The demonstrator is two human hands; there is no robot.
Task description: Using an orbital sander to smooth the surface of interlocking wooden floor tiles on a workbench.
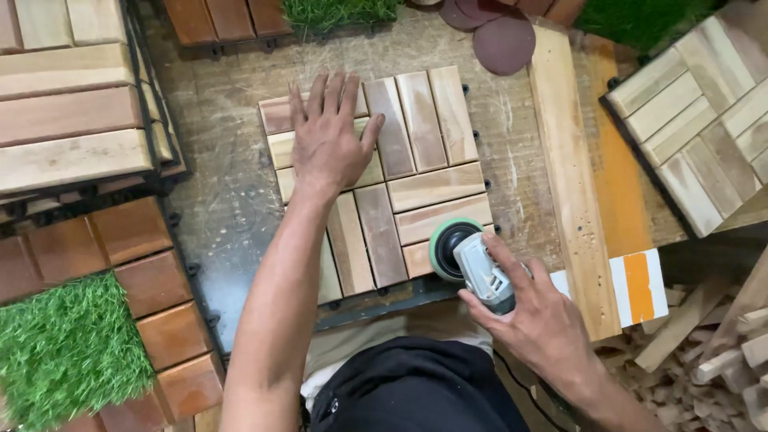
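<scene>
Bench (224, 120): scuffed work surface, fills the frame centre. Tile stacks (72, 120): slatted wood tiles piled at 9 o'clock, reddish ones below them toward 8. More tiles (704, 120): pale stack at 3 o'clock, tilted against the bench edge. Plank (572, 176): long pale board lying beside the work tile at 2 to 4 o'clock, with an orange strip along it. Grass (68, 348): green artificial turf panel at 7 o'clock; another patch at 12. Tile (416, 160): square slatted wood tile on a black plastic grid, flat on the bench at frame centre, slats in alternating blocks. Left hand (326, 144): palm down on the tile's upper-left block, fingers spread flat, pressing rather than gripping. Right hand (540, 320): at 5 o'clock, fingers wrapped round the sander body. Sander (464, 260): grey handheld tool with a green-rimmed round pad, pad resting on the tile's lower-right corner slats. Discs (500, 36): dark red abrasive discs lying loose at 12 to 1 o'clock. Offcuts (704, 344): small wood scraps heaped at 4 o'clock. Risks, judged: the pad sits at the tile's corner, so it could tip over the edge and round or gouge the slat; the spread left fingers lie on the same tile, so a skidding pad could reach them; light pressure could let the tile shift.
</scene>
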